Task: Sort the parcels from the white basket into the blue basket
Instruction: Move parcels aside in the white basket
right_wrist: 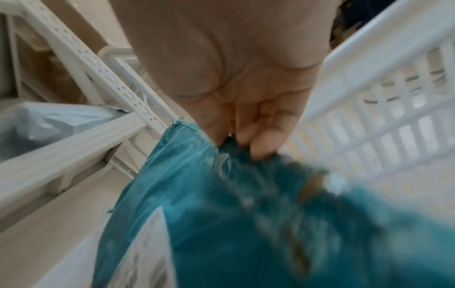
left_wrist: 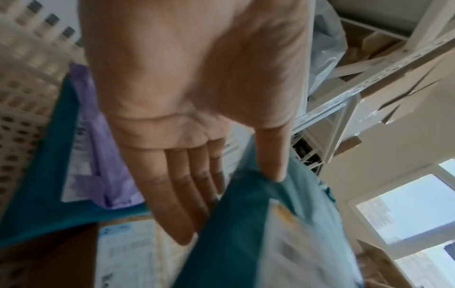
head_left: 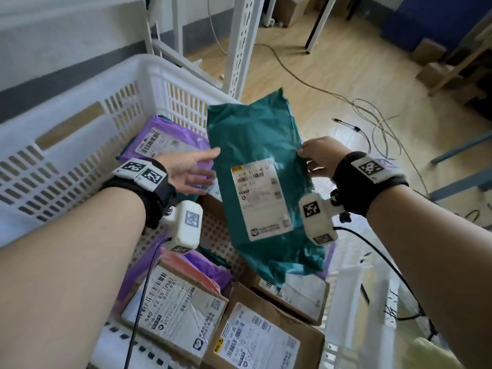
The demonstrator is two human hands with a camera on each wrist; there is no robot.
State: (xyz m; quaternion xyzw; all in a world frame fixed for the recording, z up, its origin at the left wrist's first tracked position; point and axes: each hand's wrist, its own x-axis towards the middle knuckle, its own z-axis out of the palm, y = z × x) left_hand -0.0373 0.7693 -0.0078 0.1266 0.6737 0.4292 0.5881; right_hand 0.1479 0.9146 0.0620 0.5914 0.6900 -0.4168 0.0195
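A teal plastic mailer parcel [head_left: 255,145] with a white label hangs above the white basket [head_left: 80,83]. My right hand [head_left: 316,158] pinches its right edge; the right wrist view shows that hand [right_wrist: 246,140] with fingertips bunched on the teal parcel [right_wrist: 246,224]. My left hand [head_left: 197,169] is spread beside its left edge. In the left wrist view the left hand [left_wrist: 197,155] has straight fingers and its thumb tip rests on the teal parcel [left_wrist: 246,224]. In the basket lie a purple mailer [head_left: 165,139] and labelled cardboard boxes [head_left: 173,312]. No blue basket shows.
White perforated shelf uprights [head_left: 242,43] stand just behind the basket. Cables [head_left: 372,115] trail over the wooden floor to the right. Cardboard boxes [head_left: 431,51] sit at the far right, with blue bars [head_left: 460,147] low beside my right wrist.
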